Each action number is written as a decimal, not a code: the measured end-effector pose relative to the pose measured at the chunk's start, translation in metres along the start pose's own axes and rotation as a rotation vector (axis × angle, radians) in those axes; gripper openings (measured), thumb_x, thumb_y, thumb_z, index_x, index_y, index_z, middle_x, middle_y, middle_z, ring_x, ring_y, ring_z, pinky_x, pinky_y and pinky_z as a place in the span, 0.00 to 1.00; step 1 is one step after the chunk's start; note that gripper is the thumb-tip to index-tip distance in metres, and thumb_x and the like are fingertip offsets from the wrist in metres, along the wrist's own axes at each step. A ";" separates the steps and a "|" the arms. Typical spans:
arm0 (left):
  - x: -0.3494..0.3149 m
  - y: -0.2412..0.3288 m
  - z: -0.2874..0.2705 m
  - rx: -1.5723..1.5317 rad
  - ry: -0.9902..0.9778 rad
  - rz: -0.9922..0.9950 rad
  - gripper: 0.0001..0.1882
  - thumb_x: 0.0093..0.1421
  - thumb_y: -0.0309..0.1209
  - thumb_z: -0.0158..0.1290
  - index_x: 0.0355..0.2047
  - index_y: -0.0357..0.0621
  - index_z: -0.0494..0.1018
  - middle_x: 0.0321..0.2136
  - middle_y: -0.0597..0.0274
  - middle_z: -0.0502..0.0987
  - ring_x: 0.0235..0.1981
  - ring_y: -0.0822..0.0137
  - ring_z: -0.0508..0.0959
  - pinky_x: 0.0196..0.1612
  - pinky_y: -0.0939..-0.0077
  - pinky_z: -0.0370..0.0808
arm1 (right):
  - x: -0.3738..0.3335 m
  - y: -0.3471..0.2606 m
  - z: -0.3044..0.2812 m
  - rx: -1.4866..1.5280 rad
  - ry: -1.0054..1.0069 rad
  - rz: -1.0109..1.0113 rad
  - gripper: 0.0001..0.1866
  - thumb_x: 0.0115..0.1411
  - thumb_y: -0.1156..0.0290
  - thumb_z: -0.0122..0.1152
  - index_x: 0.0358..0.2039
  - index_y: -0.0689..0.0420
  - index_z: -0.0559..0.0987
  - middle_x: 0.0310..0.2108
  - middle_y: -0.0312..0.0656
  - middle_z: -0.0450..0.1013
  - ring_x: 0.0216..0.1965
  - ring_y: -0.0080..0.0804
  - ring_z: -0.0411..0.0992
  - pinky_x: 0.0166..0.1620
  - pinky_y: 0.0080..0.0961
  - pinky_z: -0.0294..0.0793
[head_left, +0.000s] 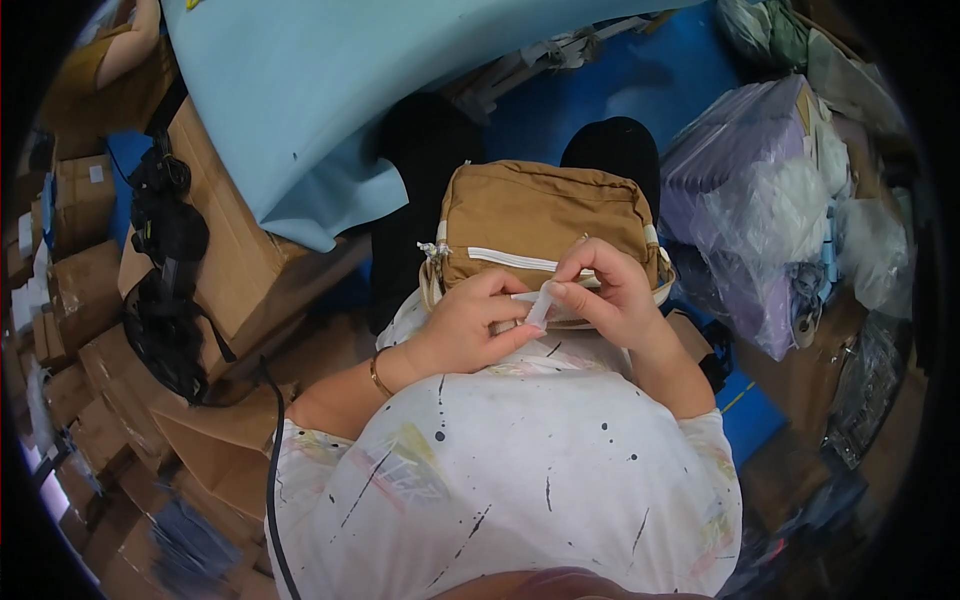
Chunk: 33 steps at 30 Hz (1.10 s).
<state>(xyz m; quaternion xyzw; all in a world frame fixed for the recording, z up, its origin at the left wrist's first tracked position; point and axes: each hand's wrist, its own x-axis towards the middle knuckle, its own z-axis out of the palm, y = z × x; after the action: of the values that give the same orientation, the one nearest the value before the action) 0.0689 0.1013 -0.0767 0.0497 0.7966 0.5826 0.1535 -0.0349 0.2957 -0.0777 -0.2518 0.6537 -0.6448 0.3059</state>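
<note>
On my lap lies a tan fabric bag (550, 205) with a white zipper (510, 259) along its near side and white trim at the corners. Just in front of it, both hands meet over a small whitish translucent strip (541, 306), perhaps plastic or tape. My left hand (475, 320) pinches its lower end between thumb and fingers. Thumb and index finger of my right hand (605, 290) grip the upper end. A whitish cord or strap hangs at the bag's left corner.
A light blue sheet (330, 110) covers the surface ahead. Left are a cardboard box (235, 240), black straps (170, 260) and stacked cartons (90, 290). At right stands a purple stack (735, 150) partly wrapped in clear plastic (770, 220). Another person's arm (130, 45) shows at upper left.
</note>
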 end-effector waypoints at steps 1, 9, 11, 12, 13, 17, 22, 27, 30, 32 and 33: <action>0.002 0.002 -0.003 0.005 -0.003 0.004 0.13 0.52 0.33 0.60 0.36 0.42 0.77 0.38 0.56 0.73 0.37 0.62 0.74 0.38 0.73 0.71 | 0.005 -0.010 -0.004 0.016 -0.120 0.109 0.08 0.54 0.76 0.63 0.34 0.60 0.74 0.33 0.40 0.72 0.36 0.27 0.69 0.39 0.21 0.68; 0.020 0.012 -0.037 -0.299 -0.365 -0.213 0.41 0.49 0.29 0.62 0.59 0.38 0.53 0.38 0.55 0.74 0.43 0.69 0.74 0.45 0.76 0.70 | 0.027 -0.012 -0.008 -0.294 -0.497 -0.350 0.12 0.46 0.73 0.68 0.32 0.55 0.76 0.33 0.40 0.76 0.34 0.38 0.73 0.38 0.28 0.71; 0.019 0.007 -0.033 -0.385 -0.352 -0.172 0.35 0.50 0.30 0.61 0.56 0.38 0.58 0.37 0.53 0.75 0.41 0.66 0.75 0.44 0.74 0.71 | 0.023 -0.014 -0.004 -0.367 -0.474 -0.357 0.12 0.43 0.77 0.67 0.30 0.55 0.75 0.31 0.40 0.76 0.31 0.40 0.74 0.33 0.30 0.72; 0.018 -0.007 -0.023 -0.275 -0.324 -0.032 0.31 0.50 0.32 0.60 0.53 0.38 0.61 0.37 0.52 0.75 0.41 0.62 0.75 0.44 0.72 0.71 | 0.020 -0.016 0.001 -0.468 -0.431 -0.366 0.12 0.42 0.78 0.66 0.29 0.54 0.75 0.30 0.40 0.75 0.31 0.40 0.74 0.33 0.30 0.72; 0.019 -0.014 -0.016 -0.158 -0.295 0.099 0.28 0.51 0.33 0.59 0.50 0.37 0.64 0.38 0.50 0.75 0.41 0.59 0.76 0.44 0.70 0.71 | 0.016 -0.018 0.006 -0.564 -0.387 -0.378 0.11 0.42 0.78 0.65 0.28 0.54 0.76 0.29 0.39 0.75 0.31 0.40 0.74 0.33 0.31 0.72; 0.019 -0.011 -0.006 -0.094 -0.265 0.110 0.24 0.53 0.35 0.56 0.47 0.36 0.65 0.37 0.47 0.75 0.42 0.53 0.75 0.47 0.68 0.70 | 0.002 -0.008 0.020 -0.547 -0.151 -0.368 0.13 0.38 0.83 0.64 0.26 0.55 0.75 0.26 0.41 0.74 0.30 0.38 0.74 0.31 0.29 0.72; 0.013 -0.006 -0.002 -0.122 0.135 0.187 0.24 0.55 0.38 0.57 0.49 0.41 0.68 0.45 0.53 0.68 0.42 0.56 0.72 0.46 0.68 0.69 | 0.016 -0.010 0.021 -0.484 -0.001 -0.488 0.11 0.41 0.84 0.65 0.27 0.59 0.75 0.25 0.41 0.73 0.29 0.34 0.71 0.32 0.23 0.70; 0.007 -0.004 -0.005 -0.098 0.160 0.143 0.12 0.54 0.35 0.58 0.37 0.45 0.77 0.42 0.56 0.67 0.37 0.63 0.73 0.43 0.72 0.70 | 0.008 -0.016 0.030 -0.495 0.072 -0.295 0.10 0.44 0.82 0.67 0.27 0.58 0.76 0.24 0.42 0.71 0.25 0.31 0.69 0.27 0.21 0.66; 0.005 -0.005 -0.003 -0.126 0.151 0.115 0.08 0.54 0.34 0.59 0.33 0.45 0.79 0.41 0.56 0.68 0.36 0.63 0.73 0.41 0.73 0.71 | 0.006 -0.009 0.029 -0.463 0.002 -0.343 0.10 0.45 0.81 0.67 0.27 0.58 0.76 0.23 0.42 0.70 0.23 0.28 0.68 0.23 0.18 0.64; 0.004 -0.007 -0.002 -0.112 0.140 0.109 0.09 0.53 0.33 0.59 0.33 0.45 0.79 0.41 0.56 0.68 0.36 0.63 0.74 0.40 0.72 0.71 | 0.007 -0.009 0.030 -0.512 -0.010 -0.463 0.09 0.45 0.82 0.67 0.27 0.59 0.75 0.22 0.42 0.71 0.22 0.28 0.68 0.22 0.18 0.63; 0.005 -0.009 -0.001 -0.117 0.120 0.116 0.09 0.54 0.34 0.58 0.33 0.45 0.79 0.39 0.56 0.70 0.36 0.63 0.74 0.40 0.72 0.72 | 0.007 -0.008 0.031 -0.511 -0.013 -0.466 0.09 0.45 0.82 0.67 0.27 0.59 0.75 0.22 0.42 0.71 0.22 0.28 0.68 0.22 0.18 0.63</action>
<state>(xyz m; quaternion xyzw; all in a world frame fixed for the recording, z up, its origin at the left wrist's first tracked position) 0.0651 0.0988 -0.0864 0.0517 0.7648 0.6378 0.0744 -0.0183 0.2689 -0.0692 -0.4668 0.7172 -0.5110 0.0816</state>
